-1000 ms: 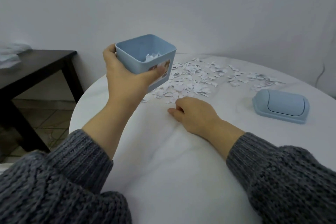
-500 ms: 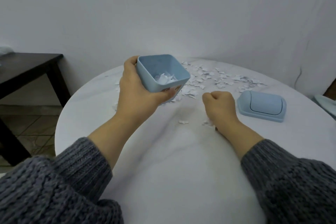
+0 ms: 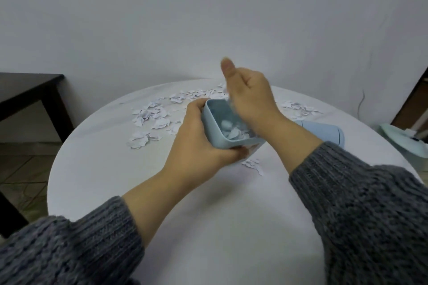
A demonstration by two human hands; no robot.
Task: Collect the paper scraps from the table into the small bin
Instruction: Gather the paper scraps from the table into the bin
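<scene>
Head: blurred right hand over bin

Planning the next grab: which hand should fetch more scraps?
Right, probably. Left hand grips the small bin; right hand hovers over it, free to reach paper scraps on the table.

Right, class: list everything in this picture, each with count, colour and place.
table: one, white, round, centre.
bin: one, pale blue, held over the table.
paper scraps: many, white, scattered on the table's far half; some inside the bin.
lid: one, pale blue, on the table, right.
side table: one, dark, far left.
pale green object: one, right edge, unidentifiable.
sleeves: two, grey knit, bottom corners.
left hand: grips the bin.
right hand: above the bin's mouth, thumb up, blurred.
</scene>
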